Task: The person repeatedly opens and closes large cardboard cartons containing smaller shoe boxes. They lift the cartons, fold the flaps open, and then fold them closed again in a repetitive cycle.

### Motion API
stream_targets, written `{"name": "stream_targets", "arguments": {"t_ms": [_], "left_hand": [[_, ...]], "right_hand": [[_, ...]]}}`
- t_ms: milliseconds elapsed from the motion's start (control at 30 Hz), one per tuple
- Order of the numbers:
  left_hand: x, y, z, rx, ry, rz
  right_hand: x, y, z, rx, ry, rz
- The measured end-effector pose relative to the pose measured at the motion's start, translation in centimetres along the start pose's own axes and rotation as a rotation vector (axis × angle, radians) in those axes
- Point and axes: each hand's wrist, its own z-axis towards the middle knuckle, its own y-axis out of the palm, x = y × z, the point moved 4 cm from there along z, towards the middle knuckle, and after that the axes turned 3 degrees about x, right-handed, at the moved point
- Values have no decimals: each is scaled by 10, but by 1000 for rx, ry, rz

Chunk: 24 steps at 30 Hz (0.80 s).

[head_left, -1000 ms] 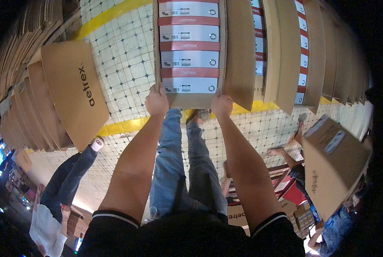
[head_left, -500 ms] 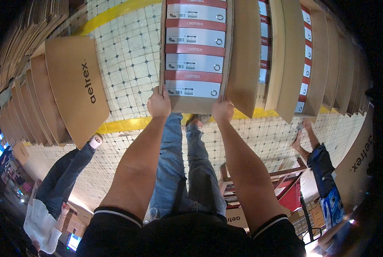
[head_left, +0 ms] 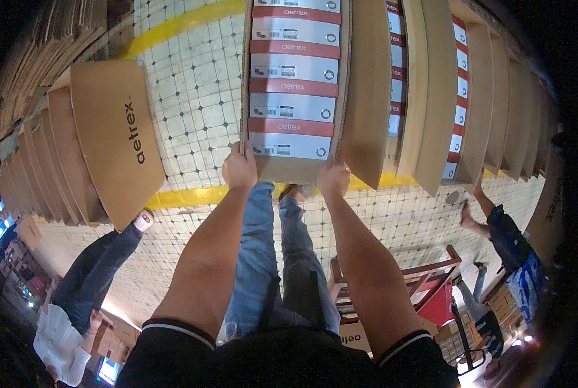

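An open brown carton [head_left: 287, 171] stands lengthwise ahead of me, its near end towards my legs. A row of white shoe boxes [head_left: 291, 107] with red edges fills it. My left hand [head_left: 239, 169] is closed around the carton's near left corner. At the near right corner my right hand [head_left: 333, 180] grips the cardboard in the same way. Both thumbs lie near the top rim; the other fingers are mostly hidden. Close along the right side of this carton, a raised flap [head_left: 368, 97] of cardboard stands up.
More open cartons [head_left: 457, 123] with shoe boxes line the right. Brown cartons [head_left: 111, 129] stand in a row at left, near stacked flat cardboard [head_left: 40, 58]. Behind me is a red cart [head_left: 434, 288]. People stand at left [head_left: 65, 330] and right [head_left: 525, 271]. Yellow stripes [head_left: 192, 196] cross the tiled floor.
The carton and both my hands have come slightly nearer to me, and the view has shifted a little. The person at right has moved further right, and another person shows behind the cart.
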Motion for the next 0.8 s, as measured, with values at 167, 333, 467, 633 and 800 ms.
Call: {"name": "stream_targets", "arguments": {"t_ms": [167, 333, 467, 633, 800], "left_hand": [[1, -1, 1, -10, 4, 20], [1, -1, 1, -39, -36, 10], [1, 0, 1, -27, -41, 13], [0, 1, 1, -44, -33, 24], [1, -1, 1, -31, -13, 2]], "right_hand": [[-1, -2, 0, -26, -22, 11], [-1, -1, -1, 20, -66, 35], [2, 3, 0, 23, -60, 44], [4, 4, 1, -37, -21, 36], [1, 3, 0, -50, 5, 27]]}}
